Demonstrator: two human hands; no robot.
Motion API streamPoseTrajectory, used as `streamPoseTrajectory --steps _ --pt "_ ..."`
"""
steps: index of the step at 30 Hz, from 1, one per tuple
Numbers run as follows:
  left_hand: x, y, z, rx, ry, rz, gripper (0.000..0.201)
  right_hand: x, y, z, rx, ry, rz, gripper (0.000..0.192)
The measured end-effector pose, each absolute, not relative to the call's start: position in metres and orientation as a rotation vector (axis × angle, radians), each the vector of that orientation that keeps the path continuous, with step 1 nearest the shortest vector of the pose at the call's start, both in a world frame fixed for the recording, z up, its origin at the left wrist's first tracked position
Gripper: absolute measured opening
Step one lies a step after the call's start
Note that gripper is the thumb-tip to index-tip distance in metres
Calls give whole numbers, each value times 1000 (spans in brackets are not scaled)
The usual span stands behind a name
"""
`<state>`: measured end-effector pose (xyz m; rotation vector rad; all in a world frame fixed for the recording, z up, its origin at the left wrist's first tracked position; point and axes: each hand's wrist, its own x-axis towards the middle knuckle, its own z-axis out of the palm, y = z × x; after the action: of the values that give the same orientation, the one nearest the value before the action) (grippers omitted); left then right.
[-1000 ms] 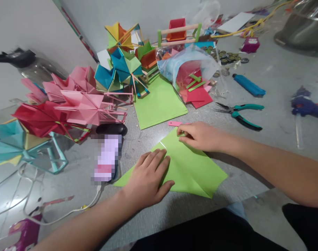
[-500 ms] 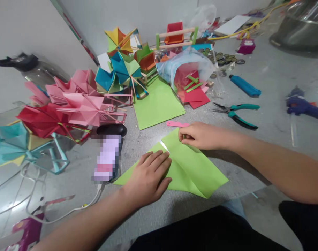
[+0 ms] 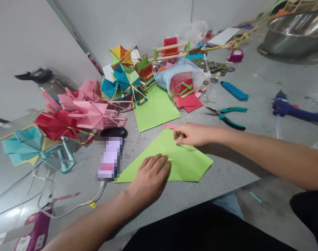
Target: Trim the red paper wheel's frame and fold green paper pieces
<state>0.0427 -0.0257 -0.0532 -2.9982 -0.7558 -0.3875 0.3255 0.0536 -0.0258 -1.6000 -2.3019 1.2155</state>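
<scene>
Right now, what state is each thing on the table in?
Green paper: folded, flat on table.
Left hand: open, palm pressing the paper.
Right hand: fingers pinching the paper's top corner.
Pliers: lying apart from both hands, jaws slightly open.
Plastic bag: open, holding red sheets.
Glue gun: lying on its side.

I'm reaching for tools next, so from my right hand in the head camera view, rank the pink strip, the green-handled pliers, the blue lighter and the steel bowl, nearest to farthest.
From the right hand:
1. Pink strip, just beyond the fingertips.
2. Green-handled pliers, beyond the wrist, to its right.
3. Blue lighter, farther back, right.
4. Steel bowl, far right corner.
</scene>
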Motion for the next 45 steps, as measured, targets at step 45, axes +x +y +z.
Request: streamPoseTrajectory --steps 45 --pt "48 -20 -51 -3318 -738 -206 37 349 23 -16 -1523 -2449 1234 9"
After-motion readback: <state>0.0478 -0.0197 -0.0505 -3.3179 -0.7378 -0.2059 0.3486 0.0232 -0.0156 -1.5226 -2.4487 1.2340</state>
